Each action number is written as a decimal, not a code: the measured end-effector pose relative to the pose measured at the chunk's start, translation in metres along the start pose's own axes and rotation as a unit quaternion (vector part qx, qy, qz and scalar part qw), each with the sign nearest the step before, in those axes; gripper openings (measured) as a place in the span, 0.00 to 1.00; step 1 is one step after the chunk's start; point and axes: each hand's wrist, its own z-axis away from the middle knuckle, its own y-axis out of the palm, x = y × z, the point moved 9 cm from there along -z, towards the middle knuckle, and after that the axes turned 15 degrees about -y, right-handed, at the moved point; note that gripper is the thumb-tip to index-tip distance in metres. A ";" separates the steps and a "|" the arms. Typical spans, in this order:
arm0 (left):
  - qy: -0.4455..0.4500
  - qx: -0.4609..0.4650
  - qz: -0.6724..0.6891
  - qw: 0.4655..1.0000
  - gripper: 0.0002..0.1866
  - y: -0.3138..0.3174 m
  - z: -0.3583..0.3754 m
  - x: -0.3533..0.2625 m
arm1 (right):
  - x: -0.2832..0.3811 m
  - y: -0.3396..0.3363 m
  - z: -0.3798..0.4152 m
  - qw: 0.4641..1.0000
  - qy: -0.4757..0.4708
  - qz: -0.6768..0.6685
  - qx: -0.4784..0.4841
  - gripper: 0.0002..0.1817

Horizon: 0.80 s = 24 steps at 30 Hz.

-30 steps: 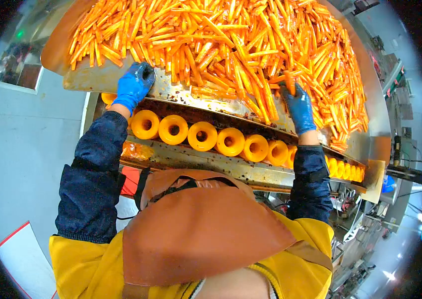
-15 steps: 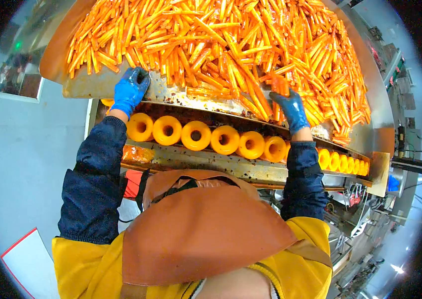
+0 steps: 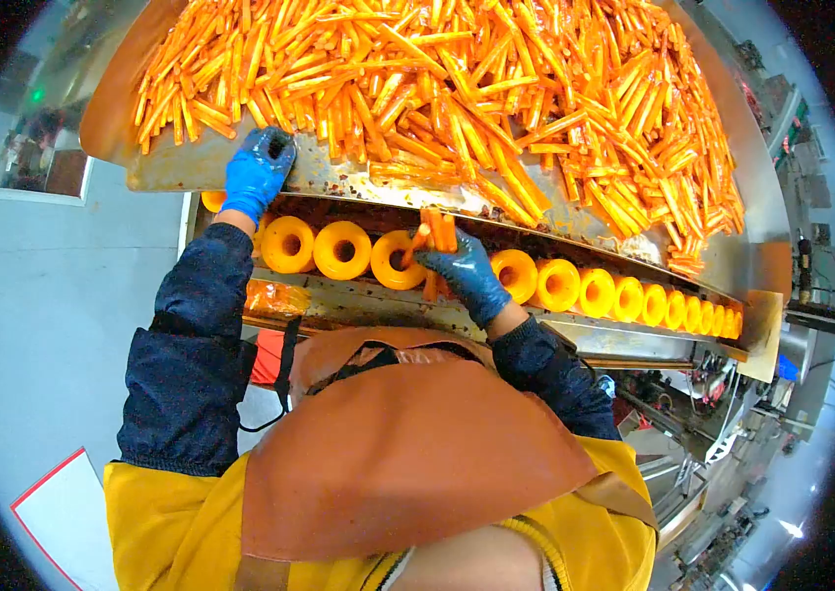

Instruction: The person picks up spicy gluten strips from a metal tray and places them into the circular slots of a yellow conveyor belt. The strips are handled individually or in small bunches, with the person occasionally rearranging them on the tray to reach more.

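In a dark blue glove, my right hand [image 3: 471, 276] grips a small bunch of glossy orange sticks [image 3: 437, 231]. It is over the row of yellow ring-shaped cups with round holes, next to one yellow cup [image 3: 385, 264]; one stick points toward that cup's hole. My left hand [image 3: 260, 169], gloved in blue, has its fingers curled at the near edge of the metal tray [image 3: 176, 172]. Whatever it may hold is hidden. A large heap of orange sticks [image 3: 407, 79] covers the tray beyond both hands.
More yellow cups [image 3: 597, 294] run along a rail to the right. Below the rail at left lies an orange wrapped packet [image 3: 276, 300]. A tan board [image 3: 762, 335] stands at the rail's right end. Metal equipment [image 3: 678, 424] is at lower right.
My right hand has moved left and toward me, from the heap to the cups, with orange sticks in it. The row of cups has shifted slightly right. My left hand is nearly unmoved.
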 end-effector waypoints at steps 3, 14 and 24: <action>-0.007 -0.005 -0.005 1.000 0.13 -0.004 0.002 -0.004 | 0.020 -0.010 0.008 0.998 0.014 0.041 -0.037 0.11; 0.001 -0.016 -0.008 1.000 0.14 -0.003 0.001 -0.001 | 0.032 0.016 -0.005 0.973 -0.146 0.177 0.021 0.18; 0.011 -0.015 -0.017 1.000 0.13 -0.004 0.002 -0.006 | 0.092 0.017 -0.009 0.928 -0.214 0.302 0.043 0.14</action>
